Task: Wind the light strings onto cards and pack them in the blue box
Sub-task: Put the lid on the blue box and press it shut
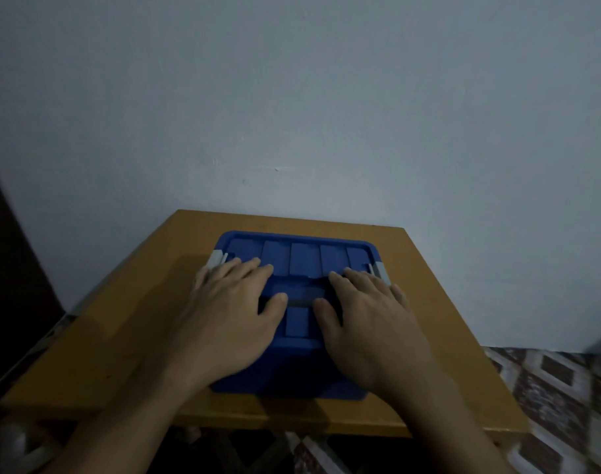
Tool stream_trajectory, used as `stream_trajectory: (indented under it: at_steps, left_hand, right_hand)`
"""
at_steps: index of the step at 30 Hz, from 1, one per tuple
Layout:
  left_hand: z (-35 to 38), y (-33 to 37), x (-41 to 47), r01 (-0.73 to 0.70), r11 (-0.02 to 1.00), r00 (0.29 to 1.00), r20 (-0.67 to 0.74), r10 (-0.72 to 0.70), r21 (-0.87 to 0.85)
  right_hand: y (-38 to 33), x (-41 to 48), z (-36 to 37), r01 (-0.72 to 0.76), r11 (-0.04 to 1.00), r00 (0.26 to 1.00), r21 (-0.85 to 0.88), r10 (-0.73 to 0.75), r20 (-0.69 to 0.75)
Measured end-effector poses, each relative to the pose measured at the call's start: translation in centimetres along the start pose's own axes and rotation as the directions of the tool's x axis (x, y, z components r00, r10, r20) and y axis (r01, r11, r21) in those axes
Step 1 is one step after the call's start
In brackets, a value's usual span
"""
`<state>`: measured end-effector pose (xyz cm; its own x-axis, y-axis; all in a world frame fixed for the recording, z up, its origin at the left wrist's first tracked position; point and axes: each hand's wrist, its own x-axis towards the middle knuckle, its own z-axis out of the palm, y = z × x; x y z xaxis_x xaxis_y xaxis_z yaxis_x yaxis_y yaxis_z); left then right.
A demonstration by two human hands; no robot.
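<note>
Two bare forearms enter from the bottom edge of the frame and converge toward the centre. At lower right, a floor covering with a brown-and-white diamond pattern [548, 388] lies beside and below the surface.

The surface [121, 336] is a square, orange-brown wooden top occupying the lower middle of the frame. The blue rectangular plastic box [292, 388] stands at its centre, with bare wood visible on every side.

The box is closed by a blue ribbed plastic lid [304, 260]. The left hand [230, 313] lies palm down on the left half of the lid, fingers straight and slightly spread, thumb angled inward. The right hand [367, 316] mirrors it on the right half, also flat, with its fingers extended. Neither hand grips or pinches anything. The two thumbs point toward each other across the middle of the lid and remain apart.

A grey latch [215, 260] sits on the left end of the lid, just beside the left fingertips. A matching right-end grey clip [381, 270] sits just beside the right fingertips.

Behind the surface, a plain pale grey-blue wall [292, 114] fills the upper frame
</note>
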<state>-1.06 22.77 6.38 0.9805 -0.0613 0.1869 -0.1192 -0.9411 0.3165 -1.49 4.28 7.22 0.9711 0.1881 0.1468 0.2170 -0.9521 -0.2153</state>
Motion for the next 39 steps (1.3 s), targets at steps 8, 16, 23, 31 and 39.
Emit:
stream_trajectory:
  at_steps: [8,16,23,31,39]
  left_hand:
    - [0.2,-0.1,0.6,-0.016,1.000,0.999,-0.042,0.017,0.022]
    - [0.8,-0.4,4.2,-0.033,0.999,0.996,-0.084,0.034,0.011]
    - [1.6,-0.5,8.8,-0.028,0.999,0.993,-0.114,0.031,0.021]
    - [1.9,-0.6,14.6,0.007,1.000,0.994,-0.106,-0.006,0.009]
    - [2.3,-1.0,19.1,0.025,1.000,0.996,-0.089,-0.024,0.012]
  right_hand:
    - [0.1,0.3,0.3,0.010,1.000,0.998,-0.008,-0.010,-0.055]
    - [0.9,3.7,0.8,0.016,1.000,0.995,0.005,-0.016,-0.098]
    - [2.2,8.3,1.2,0.024,1.000,0.990,0.001,-0.023,-0.139]
    - [3.6,14.5,1.5,0.026,1.000,0.992,0.003,-0.025,-0.123]
    - [4.6,19.3,2.1,0.009,1.000,0.989,0.021,-0.006,-0.145]
